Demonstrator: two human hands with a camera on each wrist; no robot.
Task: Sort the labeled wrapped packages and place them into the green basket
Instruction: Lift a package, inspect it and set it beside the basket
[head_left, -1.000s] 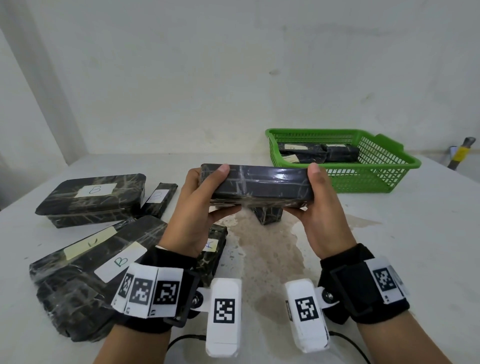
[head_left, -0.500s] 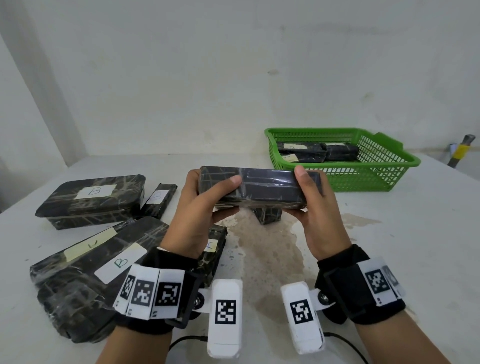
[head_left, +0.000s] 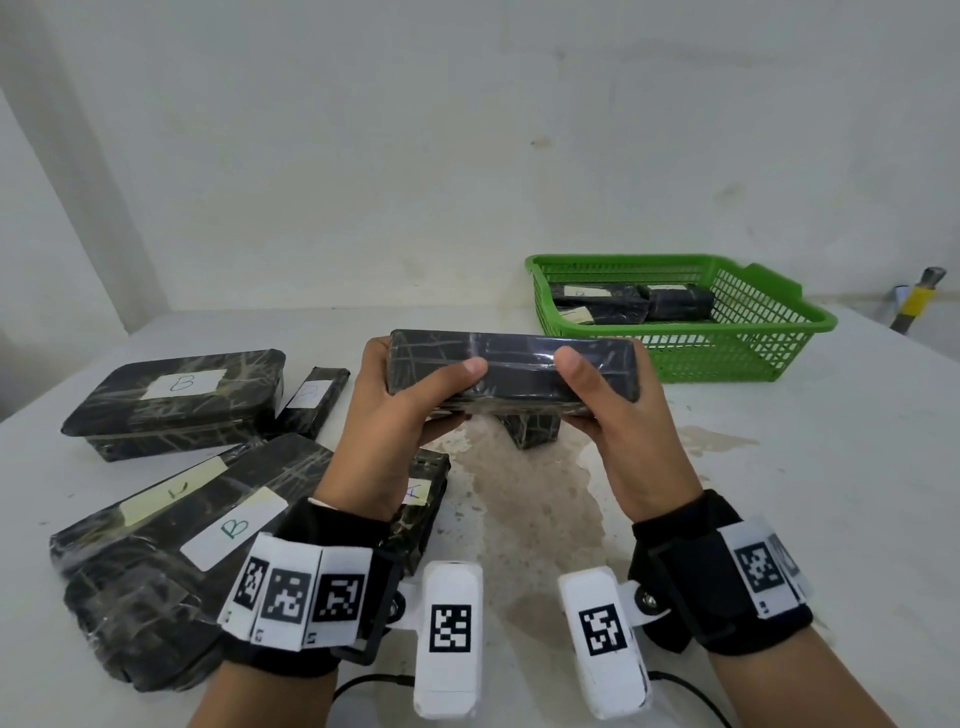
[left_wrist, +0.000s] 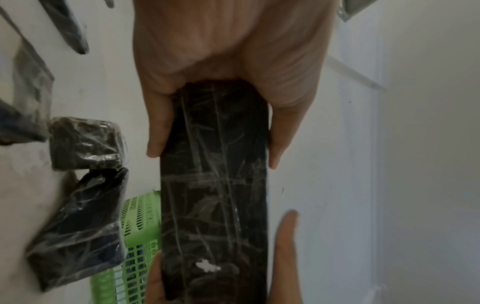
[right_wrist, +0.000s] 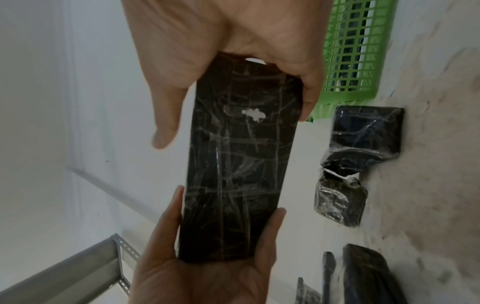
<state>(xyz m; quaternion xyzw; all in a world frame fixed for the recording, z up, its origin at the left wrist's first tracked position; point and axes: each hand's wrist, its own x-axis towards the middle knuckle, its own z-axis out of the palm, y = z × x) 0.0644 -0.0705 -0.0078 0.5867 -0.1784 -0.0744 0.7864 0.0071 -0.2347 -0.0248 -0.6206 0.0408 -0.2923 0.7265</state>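
One long rectangular package wrapped in black marbled paper under clear film (head_left: 511, 371) is held off the white tabletop (head_left: 779, 493), lengthwise between two hands, near the centre of the scene. The left hand (head_left: 400, 410) grips its left end, thumb curled over the near top face and fingers wrapped beneath; the right hand (head_left: 615, 415) grips the right end likewise, thumb on top and fingers under. No label shows on the faces in view — the wrist views show only a small white fleck on the wrap (right_wrist: 253, 114).

The green plastic lattice basket (head_left: 753, 348) stands at the far right, apart from the held package. Inside it lie two dark wrapped packages (head_left: 602, 304), side by side, with pale labels; a third label is visible below them, though whether it belongs to a further package cannot be told.

On the tabletop, counted:
- one flat dark package labelled "B" (head_left: 176, 402), far left
- one slim dark package with a faint label (head_left: 311, 402), just beside it
- one large dark package bearing a "B" label and a yellowish label (head_left: 171, 545), near left
- one dark package labelled "A" (head_left: 423, 499), partly behind the left wrist
- one small dark block (head_left: 532, 434) beneath the held package; the wrist views show two small wrapped pieces there

A yellow-banded tool handle (head_left: 917, 301) lies at the far right edge
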